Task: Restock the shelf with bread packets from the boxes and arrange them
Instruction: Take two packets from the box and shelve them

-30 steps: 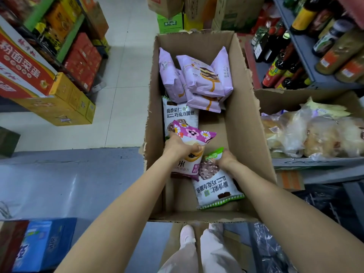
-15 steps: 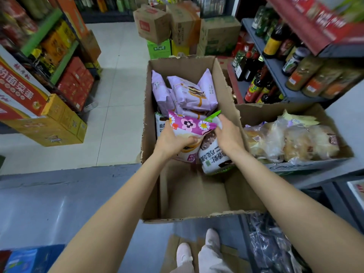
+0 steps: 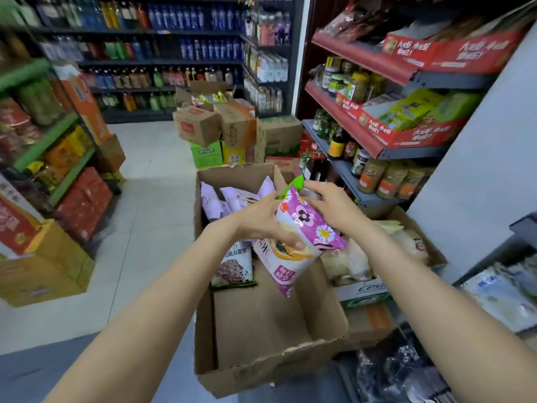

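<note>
a: cardboard box [image 3: 261, 365] sits open on the floor at centre, near end bare, packets piled at the far end.

b: hands?

a: both up over the box. left hand [image 3: 261, 222] grips the purple flowered bread packet [image 3: 302, 242] from the left side, fingers curled under it, thumb on the near face. packet is tilted, clear of the box.

b: right?

a: right hand [image 3: 331, 207] is on the far top of that packet, fingers curled round a second packet with a green edge [image 3: 292, 186] behind it. mostly hidden, can't tell more about that one.

b: what's left in the box?

a: pale lilac packets [image 3: 229, 196] stacked at the far end, one white chocolate bread packet with a panda [image 3: 235, 266] lying flat just near of them, partly under the left wrist.

b: second box?

a: yes, right of the first, touching it. holds clear-wrapped pale buns [image 3: 351, 263].

b: shelf?

a: grey shelf [image 3: 348, 173] far right carries jars and bottles, red-fronted tiers above. blurred. more cartons [image 3: 215, 126] stacked in the aisle at far centre.
</note>
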Demonstrator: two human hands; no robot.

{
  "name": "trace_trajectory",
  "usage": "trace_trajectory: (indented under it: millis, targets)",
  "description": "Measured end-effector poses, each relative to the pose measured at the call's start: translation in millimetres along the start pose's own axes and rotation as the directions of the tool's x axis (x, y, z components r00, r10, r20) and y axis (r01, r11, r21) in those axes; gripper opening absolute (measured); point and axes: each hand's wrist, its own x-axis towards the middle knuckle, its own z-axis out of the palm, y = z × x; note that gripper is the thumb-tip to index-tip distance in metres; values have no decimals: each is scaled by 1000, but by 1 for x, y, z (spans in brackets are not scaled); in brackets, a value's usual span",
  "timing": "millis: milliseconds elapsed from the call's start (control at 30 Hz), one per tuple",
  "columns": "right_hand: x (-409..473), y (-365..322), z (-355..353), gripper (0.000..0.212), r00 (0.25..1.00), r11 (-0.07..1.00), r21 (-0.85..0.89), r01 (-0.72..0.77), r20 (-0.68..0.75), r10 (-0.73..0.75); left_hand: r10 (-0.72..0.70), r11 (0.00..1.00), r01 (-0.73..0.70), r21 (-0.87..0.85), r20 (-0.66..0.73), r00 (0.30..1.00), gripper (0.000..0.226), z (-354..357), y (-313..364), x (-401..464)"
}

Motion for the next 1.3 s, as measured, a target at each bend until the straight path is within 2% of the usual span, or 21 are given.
trace_trajectory:
  millis: [100, 167, 233, 300, 367, 433, 467, 533, 567, 700, 800, 900, 933, 1033, 1100, 1167, 1200, 1233, 1300]
  targets:
    - [-12, 3, -31, 23, 991, 1000, -26, -4, -132, 0, 92, 995, -91, 29, -29, 995, 45, 6, 36, 9]
    - [-25, 11, -54, 30, 944, 998, -3, -55, -327, 51, 171, 985, -169, 44, -45, 984, 42, 12, 65, 15]
    - [-45, 24, -79, 48, 817, 982, 118, -145, -546, 186, 248, 969, -247, 24, -67, 966, 41, 21, 92, 21]
    - [-75, 39, -104, 60, 667, 917, 331, -223, -635, 391, 313, 945, -320, -67, -97, 945, 40, 35, 120, 26]
    - [-112, 54, -125, 67, 556, 793, 546, -270, -584, 591, 353, 909, -366, -201, -97, 931, 35, 54, 148, 29]
    - [-154, 63, -144, 63, 495, 657, 700, -278, -482, 723, 390, 867, -393, -305, -75, 918, 32, 80, 175, 32]
    - [-176, 64, -154, 56, 491, 588, 768, -253, -422, 762, 402, 854, -401, -332, -70, 913, 34, 95, 189, 34]
    - [-220, 63, -175, 39, 527, 449, 883, -139, -318, 788, 433, 813, -419, -404, -61, 900, 46, 129, 217, 37]
    - [-243, 64, -185, 34, 540, 422, 902, -90, -312, 782, 442, 794, -416, -442, -49, 896, 45, 147, 232, 37]
    - [-342, 72, -219, 19, 512, 460, 886, -58, -369, 776, 435, 718, -326, -615, 32, 900, 14, 223, 292, 28]
    - [-413, 73, -241, 22, 488, 454, 889, 53, -420, 765, 402, 661, -182, -728, 139, 905, 3, 278, 338, 13]
    - [-475, 70, -265, 43, 446, 480, 865, 147, -491, 748, 426, 662, -144, -736, 212, 879, 5, 326, 377, -5]
    - [-494, 68, -272, 47, 411, 518, 844, 143, -526, 744, 436, 659, -134, -740, 231, 870, 9, 341, 388, -9]
    - [-544, 62, -291, 35, 267, 663, 745, 76, -656, 706, 448, 691, -140, -709, 269, 852, 26, 380, 414, -23]
    - [-577, 59, -307, 23, 143, 762, 647, -35, -751, 644, 469, 746, -241, -620, 235, 851, 33, 404, 430, -30]
    - [-608, 56, -327, 29, 79, 824, 517, -231, -834, 545, 506, 769, -363, -526, 154, 848, 25, 427, 446, -37]
    - [-623, 56, -340, 44, 85, 808, 438, -395, -858, 507, 515, 775, -407, -484, 109, 850, 22, 437, 453, -39]
    - [-637, 56, -354, 58, 113, 745, 351, -567, -863, 493, 508, 780, -426, -459, 64, 859, 21, 448, 460, -40]
    - [-660, 54, -379, 69, 202, 609, 168, -775, -847, 491, 465, 776, -411, -478, -8, 885, 27, 465, 474, -39]
